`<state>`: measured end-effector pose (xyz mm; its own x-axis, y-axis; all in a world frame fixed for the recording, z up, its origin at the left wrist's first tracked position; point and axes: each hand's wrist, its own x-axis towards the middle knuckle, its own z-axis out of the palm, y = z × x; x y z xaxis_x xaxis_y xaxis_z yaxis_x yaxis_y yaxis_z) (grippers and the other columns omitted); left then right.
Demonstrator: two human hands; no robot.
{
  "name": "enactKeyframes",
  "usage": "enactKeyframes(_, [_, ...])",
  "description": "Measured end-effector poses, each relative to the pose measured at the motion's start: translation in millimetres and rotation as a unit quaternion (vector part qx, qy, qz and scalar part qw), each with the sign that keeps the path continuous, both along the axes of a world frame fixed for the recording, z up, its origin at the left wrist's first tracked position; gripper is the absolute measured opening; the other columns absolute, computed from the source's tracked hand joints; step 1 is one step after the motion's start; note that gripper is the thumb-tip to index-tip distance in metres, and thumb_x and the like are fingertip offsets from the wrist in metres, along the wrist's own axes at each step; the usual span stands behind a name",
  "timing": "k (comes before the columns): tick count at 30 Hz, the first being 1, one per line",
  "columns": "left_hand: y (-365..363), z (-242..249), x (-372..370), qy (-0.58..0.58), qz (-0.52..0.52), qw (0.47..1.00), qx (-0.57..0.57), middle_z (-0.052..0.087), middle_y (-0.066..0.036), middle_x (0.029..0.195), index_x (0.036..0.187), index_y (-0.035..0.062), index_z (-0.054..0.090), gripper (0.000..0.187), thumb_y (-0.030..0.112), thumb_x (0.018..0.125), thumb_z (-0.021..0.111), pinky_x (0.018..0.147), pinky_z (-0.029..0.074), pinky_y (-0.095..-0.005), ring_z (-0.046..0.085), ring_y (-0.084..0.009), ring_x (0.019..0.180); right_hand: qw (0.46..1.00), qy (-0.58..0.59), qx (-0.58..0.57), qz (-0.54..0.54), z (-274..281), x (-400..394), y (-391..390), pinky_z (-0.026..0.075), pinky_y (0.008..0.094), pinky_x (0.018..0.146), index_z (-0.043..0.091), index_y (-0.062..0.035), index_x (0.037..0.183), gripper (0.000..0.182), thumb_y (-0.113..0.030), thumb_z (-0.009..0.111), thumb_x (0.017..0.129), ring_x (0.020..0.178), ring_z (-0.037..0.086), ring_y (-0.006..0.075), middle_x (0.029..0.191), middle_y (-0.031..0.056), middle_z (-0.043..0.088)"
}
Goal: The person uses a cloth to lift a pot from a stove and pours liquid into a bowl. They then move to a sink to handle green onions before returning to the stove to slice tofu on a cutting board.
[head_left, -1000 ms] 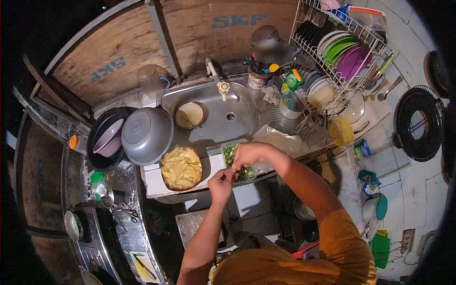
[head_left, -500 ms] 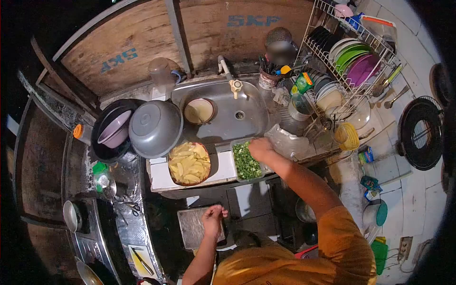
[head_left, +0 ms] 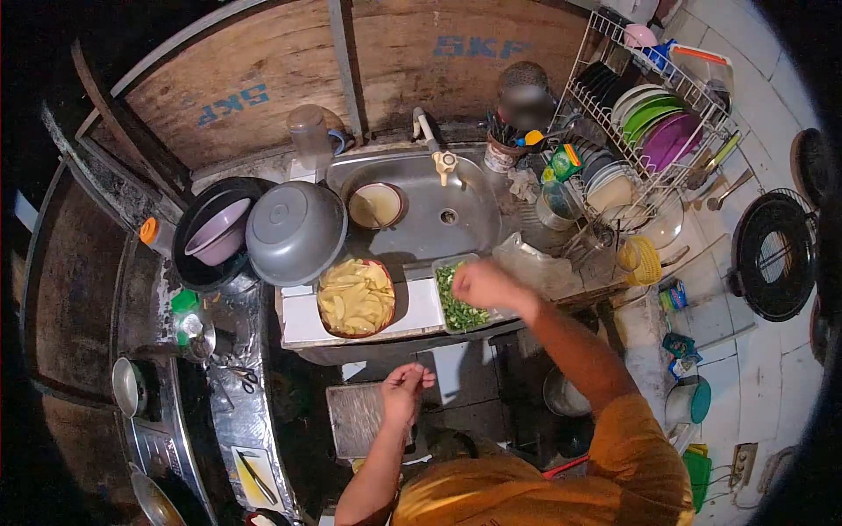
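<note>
My right hand (head_left: 484, 286) is over the clear plastic container (head_left: 438, 302) of chopped green vegetables (head_left: 461, 313), at the counter's front edge. Its fingers are curled inward, and I cannot make out what is in them. Left of that container stands a bowl (head_left: 324, 326) filled with pale yellow sliced pieces (head_left: 358, 296). My left hand (head_left: 407, 393) hovers in front of the counter, above the edge of a worn wooden board (head_left: 355, 416). Its fingers are loosely bent, somewhat apart, with nothing visible in them.
Behind lies a steel sink (head_left: 421, 241) with a bowl (head_left: 375, 206) and a tap (head_left: 443, 165). An upturned grey basin (head_left: 296, 232) leans at left. Right are a plastic bag (head_left: 535, 263) and a dish rack (head_left: 605, 105). A knife (head_left: 253, 478) rests at lower left.
My right hand has shifted from the container's right edge to farther over the greens. My left hand has moved slightly right and up. The whole view has shifted a little.
</note>
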<state>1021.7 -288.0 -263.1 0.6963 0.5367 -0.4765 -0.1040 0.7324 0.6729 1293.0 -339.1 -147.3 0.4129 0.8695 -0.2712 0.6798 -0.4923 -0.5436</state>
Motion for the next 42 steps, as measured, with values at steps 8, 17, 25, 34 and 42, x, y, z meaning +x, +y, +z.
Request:
enactKeyframes(8, [-2.5,-1.7,4.3,-0.111,-0.068,0.984,-0.125,0.067,-0.012,0.099,0.106,-0.0027,0.061,0.026,0.018,0.101,0.046,0.079,0.055,-0.0323,0.065,-0.0203,0.09,0.987,-0.01,0.134,0.092,-70.1,-139.3,-41.4,0.051,0.0438,0.07,0.065,-0.0088,0.076,0.007,-0.015,0.067,0.074,0.078,0.064,0.0297,0.081,0.0084,0.066])
enactKeyframes(17, [10.7,-26.5,-17.2,-0.036,-0.031,0.984,-0.174,0.064,-0.012,0.093,0.103,-0.003,0.057,0.026,0.02,0.1,0.045,0.078,0.053,-0.033,0.063,-0.0244,0.086,0.956,-0.283,-0.065,-0.034,-66.7,-3.9,-12.5,0.055,0.0443,0.069,0.069,-0.0041,0.082,0.011,-0.008,0.061,0.076,0.08,0.068,0.0326,0.084,0.0162,0.067])
enactKeyframes(25, [20.4,-53.7,-66.6,-0.038,0.041,0.968,-0.245,0.062,-0.013,0.095,0.107,-0.0011,0.055,0.027,0.022,0.098,0.045,0.082,0.054,-0.0364,0.062,-0.027,0.088,0.94,-0.267,-0.21,-0.035,-69.2,33.0,20.5,0.056,0.0426,0.079,0.074,-0.0047,0.098,0.024,-0.01,0.055,0.084,0.099,0.069,0.0331,0.104,0.0183,0.07])
enactKeyframes(34, [22.0,-56.8,-113.4,-0.008,0.088,0.97,-0.227,0.061,-0.011,0.094,0.106,-0.0006,0.054,0.027,0.024,0.098,0.045,0.084,0.053,-0.0366,0.062,-0.0266,0.087,0.942,-0.285,-0.169,-0.054,-83.1,32.1,22.8,0.056,0.043,0.08,0.074,-0.0055,0.095,0.022,-0.008,0.057,0.081,0.096,0.069,0.0329,0.102,0.0191,0.07])
enactKeyframes(42, [12.5,-47.1,-98.3,-0.04,0.062,0.97,-0.231,0.061,-0.013,0.095,0.11,-0.0015,0.052,0.029,0.024,0.099,0.044,0.086,0.054,-0.0377,0.063,-0.0279,0.089,0.983,-0.159,0.011,-0.089,-34.4,-1.1,-0.6,0.055,0.0416,0.071,0.07,-0.0035,0.08,0.011,-0.011,0.063,0.076,0.079,0.07,0.0323,0.084,0.0202,0.069])
